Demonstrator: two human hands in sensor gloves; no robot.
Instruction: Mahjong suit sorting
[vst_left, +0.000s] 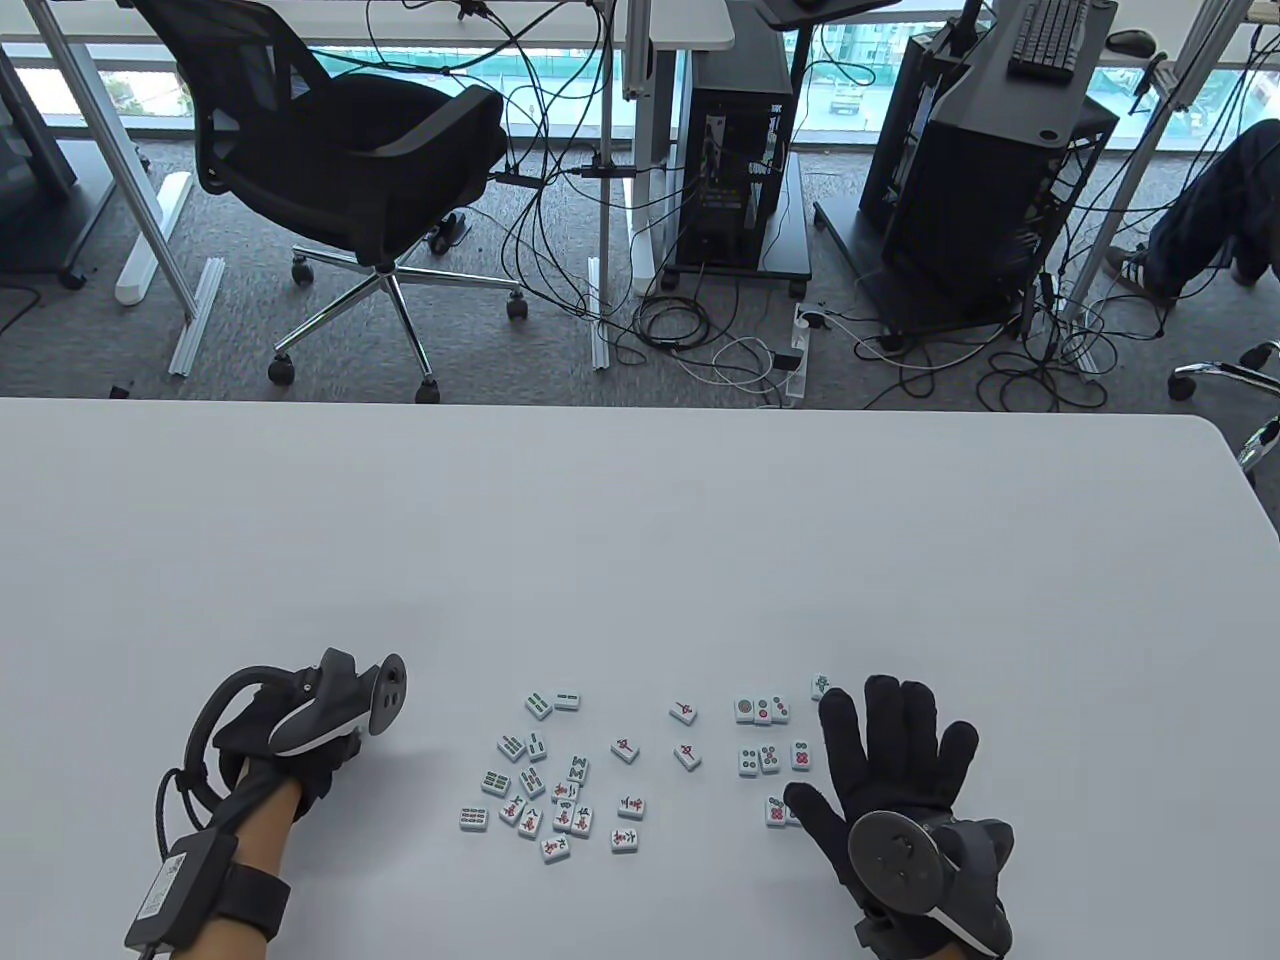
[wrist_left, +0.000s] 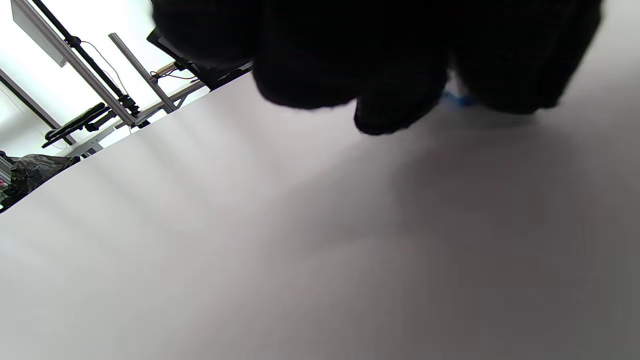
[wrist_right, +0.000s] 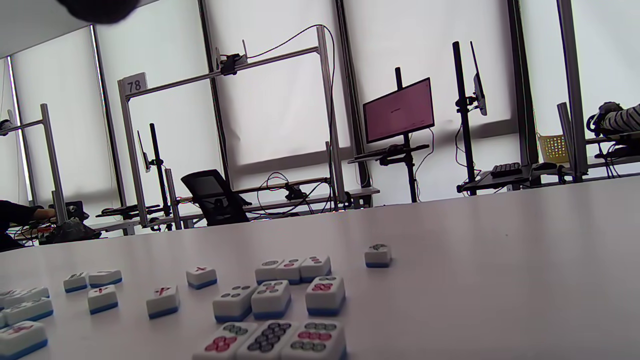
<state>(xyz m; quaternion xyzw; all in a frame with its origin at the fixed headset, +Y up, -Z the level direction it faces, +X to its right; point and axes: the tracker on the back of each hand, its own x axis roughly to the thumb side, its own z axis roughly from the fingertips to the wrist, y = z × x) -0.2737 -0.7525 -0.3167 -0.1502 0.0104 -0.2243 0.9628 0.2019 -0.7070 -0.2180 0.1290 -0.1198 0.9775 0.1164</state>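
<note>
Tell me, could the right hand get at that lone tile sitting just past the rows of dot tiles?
Probably yes. The right hand lies open and flat, its fingertips close beside the lone tile, with bare table around it.

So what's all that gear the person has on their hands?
Both the left hand and the right hand wear black fabric gloves. Strapped to the back of each is a grey-and-black tracker ending in a round disc, much like a VR controller. On the left forearm a black wristband holds a small grey box with a white label, and a black cable loops from it up to the glove.
</note>
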